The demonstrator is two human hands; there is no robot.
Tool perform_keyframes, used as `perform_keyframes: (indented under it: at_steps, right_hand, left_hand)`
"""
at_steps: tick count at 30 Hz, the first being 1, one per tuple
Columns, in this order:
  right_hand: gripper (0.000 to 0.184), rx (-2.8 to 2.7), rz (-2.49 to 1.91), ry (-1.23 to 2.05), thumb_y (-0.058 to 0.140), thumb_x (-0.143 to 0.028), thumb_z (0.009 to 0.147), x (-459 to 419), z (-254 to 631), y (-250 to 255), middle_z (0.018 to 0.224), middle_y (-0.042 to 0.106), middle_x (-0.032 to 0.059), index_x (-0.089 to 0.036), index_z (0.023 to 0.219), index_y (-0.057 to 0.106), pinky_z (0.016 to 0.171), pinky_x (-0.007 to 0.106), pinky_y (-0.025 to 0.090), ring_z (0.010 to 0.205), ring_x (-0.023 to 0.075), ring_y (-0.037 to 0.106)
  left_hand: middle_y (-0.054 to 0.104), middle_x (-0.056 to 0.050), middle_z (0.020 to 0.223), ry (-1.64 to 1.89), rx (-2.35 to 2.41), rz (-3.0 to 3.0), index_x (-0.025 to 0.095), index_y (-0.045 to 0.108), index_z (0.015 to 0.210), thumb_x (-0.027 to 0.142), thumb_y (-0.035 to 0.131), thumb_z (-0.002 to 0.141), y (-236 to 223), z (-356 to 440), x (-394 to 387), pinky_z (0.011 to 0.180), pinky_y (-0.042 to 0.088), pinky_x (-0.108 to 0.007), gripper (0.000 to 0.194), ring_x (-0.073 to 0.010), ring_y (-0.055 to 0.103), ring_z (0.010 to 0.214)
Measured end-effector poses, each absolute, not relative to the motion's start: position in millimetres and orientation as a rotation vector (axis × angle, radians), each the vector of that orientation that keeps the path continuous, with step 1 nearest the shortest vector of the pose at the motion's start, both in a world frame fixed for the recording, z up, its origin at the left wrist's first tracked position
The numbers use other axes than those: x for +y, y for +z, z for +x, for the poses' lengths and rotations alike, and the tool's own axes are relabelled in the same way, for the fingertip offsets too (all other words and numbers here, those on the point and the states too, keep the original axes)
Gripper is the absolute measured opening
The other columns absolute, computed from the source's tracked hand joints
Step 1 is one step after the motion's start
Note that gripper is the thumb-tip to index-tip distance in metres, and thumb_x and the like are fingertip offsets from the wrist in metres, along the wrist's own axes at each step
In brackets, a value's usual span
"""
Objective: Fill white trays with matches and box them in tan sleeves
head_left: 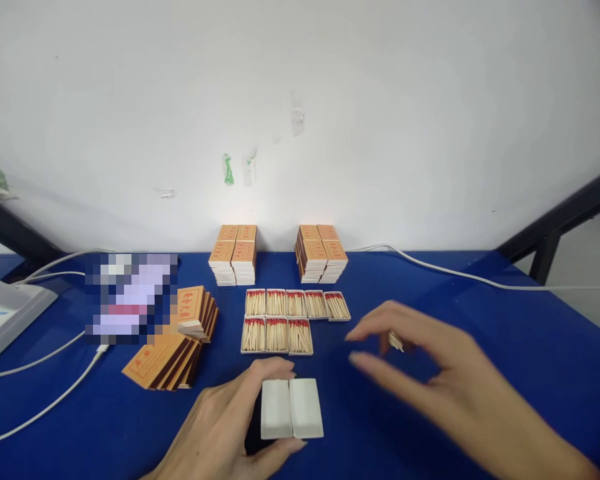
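Two empty white matchbox trays (277, 409) stand side by side near the table's front. My left hand (225, 417) is closed around their left side, index finger at the far end and thumb at the near end. My right hand (425, 367) is to the right of them, slightly blurred, thumb and index finger apart. A few pale match ends (395, 342) show under its curled fingers, seemingly held against the palm. Beyond the hands, several trays filled with red-tipped matches (277, 335) sit in two rows.
Two stacks of orange matchboxes (233, 255) (323, 253) stand against the wall. At the left, orange matchbox sleeves (160, 360) lean in piles beside a blurred-out phone (135, 293). White cables (45, 420) and a power strip (15, 317) lie at the far left.
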State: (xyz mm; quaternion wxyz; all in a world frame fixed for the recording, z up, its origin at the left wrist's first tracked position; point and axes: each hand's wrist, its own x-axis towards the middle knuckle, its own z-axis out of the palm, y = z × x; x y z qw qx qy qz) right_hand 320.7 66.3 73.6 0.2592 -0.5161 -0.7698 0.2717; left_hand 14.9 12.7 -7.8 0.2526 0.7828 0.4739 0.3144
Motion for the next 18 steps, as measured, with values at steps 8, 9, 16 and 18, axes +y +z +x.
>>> perform_keyframes:
  at_steps: [8,9,16,18]
  right_hand:
    - [0.069,-1.632,-2.026,0.343,0.066,-0.084,0.087,88.7,380.2,28.5,0.115,0.082,0.0185,-0.021,0.111,0.082,0.091,0.058,0.061,0.103,0.0404,0.079]
    - [0.069,-1.629,-2.025,0.37,0.064,-0.083,0.089,89.2,379.2,24.3,0.116,0.082,0.0188,-0.021,0.112,0.082,0.09,0.057,0.062,0.103,0.0399,0.079]
    - [0.062,-1.582,-2.013,0.418,0.061,-0.077,0.089,91.0,369.6,18.8,0.11,0.083,0.0176,-0.021,0.109,0.081,0.087,0.056,0.062,0.098,0.0374,0.079]
    - [0.063,-1.57,-2.012,0.435,0.061,-0.077,0.088,91.0,367.1,18.3,0.11,0.083,0.0168,-0.022,0.11,0.08,0.087,0.056,0.063,0.098,0.037,0.079]
  left_hand:
    - [0.081,0.007,0.098,0.848,1.323,2.172,0.039,0.055,0.148,0.027,0.094,0.087,-10.4,14.3,8.7,0.059,0.06,-0.025,0.073,-0.0162,0.069,0.058]
    - [0.082,0.006,0.103,0.836,1.327,2.166,0.039,0.055,0.147,0.027,0.093,0.088,-9.4,14.4,9.0,0.061,0.062,-0.026,0.072,-0.0166,0.072,0.061]
    - [0.082,0.007,0.096,0.849,1.295,2.151,0.039,0.054,0.148,0.027,0.091,0.089,-10.1,14.1,10.3,0.059,0.062,-0.027,0.071,-0.0177,0.072,0.059]
    - [0.085,0.005,0.113,0.858,1.285,2.14,0.04,0.054,0.148,0.025,0.092,0.088,-10.2,14.0,10.3,0.07,0.067,-0.029,0.073,-0.0204,0.081,0.075]
